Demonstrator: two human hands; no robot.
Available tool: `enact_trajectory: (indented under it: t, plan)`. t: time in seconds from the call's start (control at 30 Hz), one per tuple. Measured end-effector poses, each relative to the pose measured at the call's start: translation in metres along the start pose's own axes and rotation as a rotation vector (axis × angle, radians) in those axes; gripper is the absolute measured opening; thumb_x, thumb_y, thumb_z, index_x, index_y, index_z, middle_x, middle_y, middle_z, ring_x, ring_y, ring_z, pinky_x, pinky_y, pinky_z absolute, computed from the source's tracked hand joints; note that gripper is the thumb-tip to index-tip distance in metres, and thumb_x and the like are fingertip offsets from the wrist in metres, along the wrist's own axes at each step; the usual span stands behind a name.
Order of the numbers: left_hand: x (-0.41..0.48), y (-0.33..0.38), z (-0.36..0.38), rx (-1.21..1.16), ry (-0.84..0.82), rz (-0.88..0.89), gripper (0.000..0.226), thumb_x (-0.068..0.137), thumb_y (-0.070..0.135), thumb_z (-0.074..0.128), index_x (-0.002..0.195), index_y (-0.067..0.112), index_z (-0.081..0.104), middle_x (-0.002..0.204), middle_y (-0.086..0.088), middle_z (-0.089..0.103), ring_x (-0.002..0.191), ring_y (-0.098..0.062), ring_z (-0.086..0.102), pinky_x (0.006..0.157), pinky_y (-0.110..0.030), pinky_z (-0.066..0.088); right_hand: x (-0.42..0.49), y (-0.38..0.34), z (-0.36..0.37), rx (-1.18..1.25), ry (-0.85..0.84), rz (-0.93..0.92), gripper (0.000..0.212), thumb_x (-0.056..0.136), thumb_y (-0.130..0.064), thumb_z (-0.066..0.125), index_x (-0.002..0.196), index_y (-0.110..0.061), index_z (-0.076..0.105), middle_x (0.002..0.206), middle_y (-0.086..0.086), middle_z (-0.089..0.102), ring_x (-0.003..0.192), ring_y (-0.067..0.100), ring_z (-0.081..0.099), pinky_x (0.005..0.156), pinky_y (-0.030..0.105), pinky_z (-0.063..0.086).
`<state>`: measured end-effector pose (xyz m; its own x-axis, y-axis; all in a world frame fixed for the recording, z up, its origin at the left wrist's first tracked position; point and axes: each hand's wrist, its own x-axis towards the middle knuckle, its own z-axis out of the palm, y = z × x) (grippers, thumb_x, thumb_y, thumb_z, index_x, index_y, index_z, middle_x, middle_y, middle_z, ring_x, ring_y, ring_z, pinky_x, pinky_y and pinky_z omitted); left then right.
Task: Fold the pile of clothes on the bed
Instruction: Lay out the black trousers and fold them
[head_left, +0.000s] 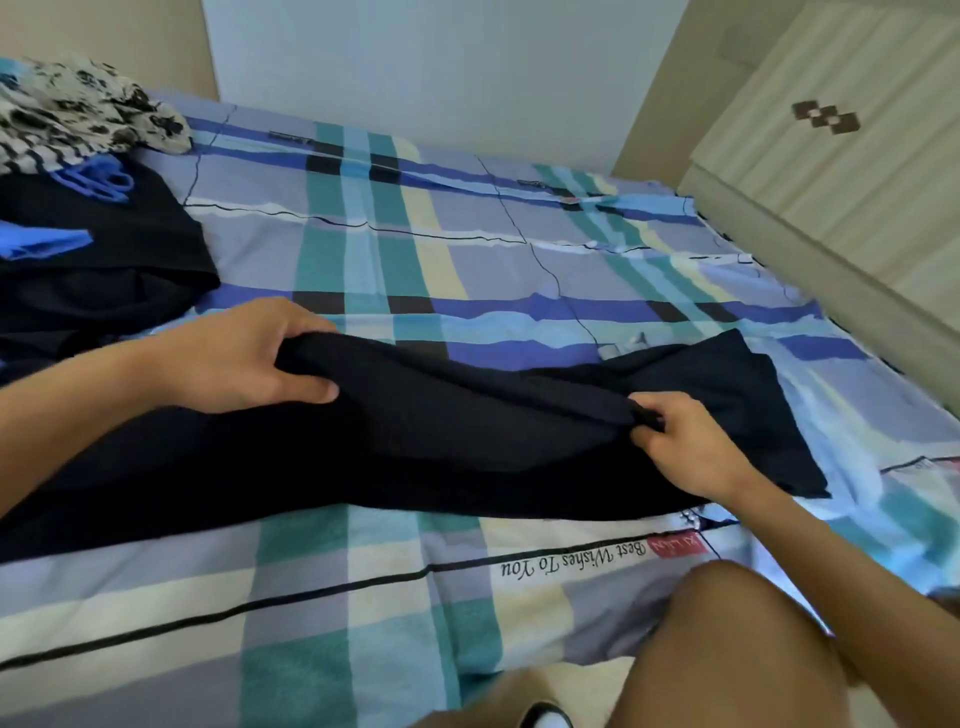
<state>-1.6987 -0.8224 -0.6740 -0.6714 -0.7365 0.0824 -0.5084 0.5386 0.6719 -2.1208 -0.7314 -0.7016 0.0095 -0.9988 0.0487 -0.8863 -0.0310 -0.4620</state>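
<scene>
A long black garment (426, 441) lies stretched across the near part of the bed (467, 249), which has a blue, teal and cream plaid sheet. My left hand (244, 358) grips its far edge at the left, fingers curled over a fold. My right hand (680, 441) pinches a raised ridge of the same garment near its right end. The pile of clothes (78, 171) sits at the far left: a black-and-white floral piece on top, a striped one, blue items and black fabric below.
A cream wardrobe (841, 156) stands along the bed's right side. A pale wall (441, 67) runs behind the bed. My bare knee (753, 639) pushes in at the lower right, near the sheet's printed words.
</scene>
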Motion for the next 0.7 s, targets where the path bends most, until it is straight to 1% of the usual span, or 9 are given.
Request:
enact_trajectory:
  t: [0.07,0.13,0.23,0.3,0.33,0.4,0.5,0.6,0.7]
  plan:
    - [0.001,0.002,-0.008,-0.057,0.026,-0.025,0.012,0.083,0.014,0.077,0.094,0.017,0.073,0.085,0.005,0.076,0.077,-0.013,0.073,0.074,-0.029,0.055,0.001,0.008,-0.012,0.122,0.119,0.04,0.035,0.083,0.013,0.058,0.075,-0.021,0.061,0.072,-0.014,0.065,0.071,0.003,0.061,0.068,0.017,0.043]
    - [0.003,0.002,-0.014,-0.105,0.055,-0.025,0.016,0.081,0.015,0.077,0.095,0.023,0.074,0.086,0.009,0.077,0.077,-0.009,0.073,0.072,-0.02,0.055,0.0,0.013,-0.021,0.076,0.169,0.046,0.034,0.081,0.014,0.057,0.086,-0.019,0.065,0.085,-0.01,0.07,0.084,0.007,0.065,0.075,0.015,0.047]
    - [0.005,-0.002,-0.018,-0.11,0.137,-0.033,0.018,0.079,0.014,0.078,0.085,0.03,0.072,0.073,0.009,0.074,0.063,-0.006,0.069,0.061,-0.011,0.049,-0.003,0.027,-0.029,-0.301,0.145,0.097,0.035,0.079,0.003,0.058,0.096,-0.027,0.064,0.095,-0.008,0.066,0.088,0.019,0.061,0.076,0.038,0.053]
    - [0.003,-0.01,-0.025,-0.089,0.239,-0.032,0.019,0.079,0.011,0.079,0.082,0.029,0.071,0.07,0.008,0.072,0.061,-0.007,0.068,0.06,-0.009,0.047,-0.002,0.042,-0.032,-0.467,0.072,0.18,0.032,0.08,-0.002,0.059,0.097,-0.028,0.064,0.1,-0.005,0.061,0.094,0.026,0.059,0.077,0.044,0.053]
    - [0.003,-0.012,-0.028,-0.084,0.292,-0.022,0.02,0.078,0.01,0.079,0.08,0.028,0.071,0.068,0.007,0.072,0.06,-0.007,0.067,0.059,-0.009,0.047,-0.003,0.052,-0.035,-0.475,0.057,0.218,0.031,0.08,-0.002,0.059,0.096,-0.027,0.065,0.101,-0.003,0.06,0.096,0.029,0.059,0.079,0.046,0.052]
    - [0.002,-0.017,-0.035,-0.067,0.34,-0.001,0.023,0.076,0.008,0.081,0.077,0.029,0.07,0.064,0.006,0.069,0.056,-0.008,0.066,0.056,-0.01,0.046,-0.007,0.069,-0.041,-0.386,0.097,0.242,0.03,0.079,0.003,0.057,0.094,-0.022,0.067,0.098,0.001,0.063,0.097,0.031,0.06,0.081,0.043,0.051]
    - [0.001,-0.024,-0.038,-0.047,0.322,0.016,0.023,0.075,0.009,0.081,0.072,0.028,0.068,0.058,0.004,0.066,0.05,-0.007,0.061,0.051,-0.009,0.043,-0.013,0.079,-0.063,-0.13,0.262,0.308,0.034,0.082,0.011,0.054,0.088,-0.019,0.069,0.084,0.004,0.067,0.087,0.027,0.061,0.076,0.034,0.045]
    - [0.001,-0.034,-0.041,-0.092,0.277,0.007,0.021,0.079,0.016,0.076,0.065,0.023,0.062,0.056,-0.001,0.064,0.048,-0.011,0.058,0.047,-0.01,0.04,-0.015,0.076,-0.102,0.125,0.382,0.348,0.033,0.094,0.006,0.052,0.09,-0.023,0.069,0.08,0.006,0.068,0.077,0.028,0.062,0.066,0.033,0.052]
    - [0.005,-0.045,-0.05,-0.21,0.24,-0.018,0.015,0.082,0.021,0.07,0.07,0.018,0.062,0.071,-0.007,0.071,0.062,-0.023,0.066,0.056,-0.011,0.047,-0.018,0.063,-0.154,0.323,0.419,0.266,0.029,0.097,0.002,0.053,0.091,-0.022,0.067,0.067,-0.009,0.071,0.065,0.016,0.067,0.05,0.025,0.055]
